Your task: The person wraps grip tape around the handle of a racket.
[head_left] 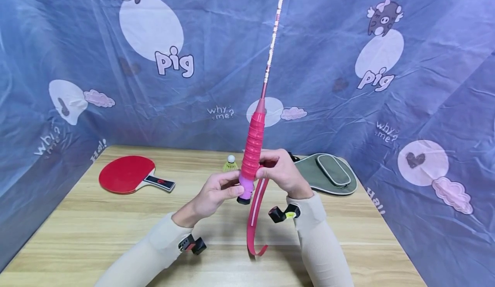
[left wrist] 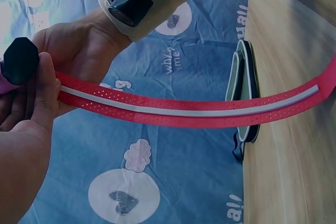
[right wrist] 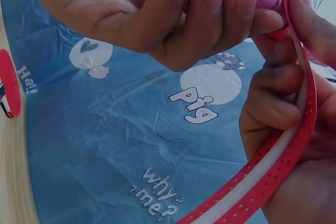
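A badminton racket stands nearly upright in the head view, its thin shaft [head_left: 273,42] running out of the top of the frame. My left hand [head_left: 214,194] grips the purple lower part of its handle [head_left: 246,184], just above the black butt cap [head_left: 243,201]. Ridged red grip covers the handle [head_left: 253,143] above the purple part. My right hand [head_left: 281,171], beside the handle, pinches a red overgrip tape [head_left: 250,231] against it. The tape's loose end hangs down and curls near the table. In the left wrist view the tape [left wrist: 199,121] shows small perforations and a white central strip.
On the wooden table [head_left: 127,244] a red table tennis bat [head_left: 125,175] lies at the left. A yellow shuttlecock [head_left: 230,164] stands behind my hands. A green bat case [head_left: 336,175] lies at the back right. Blue patterned cloth [head_left: 216,33] hangs around the table.
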{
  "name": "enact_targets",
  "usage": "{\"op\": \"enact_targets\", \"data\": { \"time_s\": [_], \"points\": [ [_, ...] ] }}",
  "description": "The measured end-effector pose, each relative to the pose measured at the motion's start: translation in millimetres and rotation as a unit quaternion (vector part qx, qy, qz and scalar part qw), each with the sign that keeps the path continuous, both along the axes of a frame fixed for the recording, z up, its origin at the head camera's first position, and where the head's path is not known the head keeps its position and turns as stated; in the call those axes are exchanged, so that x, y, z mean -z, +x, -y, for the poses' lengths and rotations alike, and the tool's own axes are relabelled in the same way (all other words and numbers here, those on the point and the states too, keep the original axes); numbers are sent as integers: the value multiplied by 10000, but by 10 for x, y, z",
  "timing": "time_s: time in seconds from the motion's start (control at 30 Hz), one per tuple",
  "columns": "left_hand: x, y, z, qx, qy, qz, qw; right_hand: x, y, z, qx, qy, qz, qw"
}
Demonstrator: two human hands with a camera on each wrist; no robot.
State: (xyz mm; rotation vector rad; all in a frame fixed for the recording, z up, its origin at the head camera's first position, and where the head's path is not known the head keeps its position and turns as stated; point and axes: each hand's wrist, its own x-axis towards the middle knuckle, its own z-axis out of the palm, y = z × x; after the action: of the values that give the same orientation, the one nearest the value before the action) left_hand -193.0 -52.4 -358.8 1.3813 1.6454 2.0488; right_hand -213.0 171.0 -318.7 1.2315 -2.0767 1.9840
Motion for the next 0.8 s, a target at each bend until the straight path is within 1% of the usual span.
{"op": "enact_targets", "data": {
  "time_s": [0.07,0.13,0.17,0.23,0.3,0.33,0.4,0.5,0.63,0.73,0.8],
  "points": [
    [-9,10,-4,-142,-107,-5,9998,-14,9,4,103,9,-60,9999],
    [-19,19,-16,-414,-279,-2,9988,-31,15,11,236,-14,-63,9997],
    [-23,20,-24,-587,-360,26,9976,-39,17,13,311,-31,-48,9995],
    [-29,25,-47,-1028,-467,156,9935,-54,23,20,509,-80,-13,9987],
    [-27,30,-78,-1545,-429,269,9867,-66,32,29,776,-83,12,9969],
    [-16,51,-102,-1825,-359,306,9821,-61,45,29,925,-54,8,9957],
    [7,94,-146,-2377,-187,180,9710,-44,67,33,1247,49,-26,9922],
    [50,156,-201,-3057,-37,-314,9516,-8,87,53,1572,115,-92,9875],
    [106,228,-261,-3636,-48,-967,9265,52,111,95,1648,-86,-153,9862],
    [142,274,-309,-4007,-51,-1258,9075,92,142,128,1638,-239,-197,9860],
    [161,296,-338,-4227,-39,-1394,8955,114,160,144,1656,-288,-243,9855]
  ]
}}
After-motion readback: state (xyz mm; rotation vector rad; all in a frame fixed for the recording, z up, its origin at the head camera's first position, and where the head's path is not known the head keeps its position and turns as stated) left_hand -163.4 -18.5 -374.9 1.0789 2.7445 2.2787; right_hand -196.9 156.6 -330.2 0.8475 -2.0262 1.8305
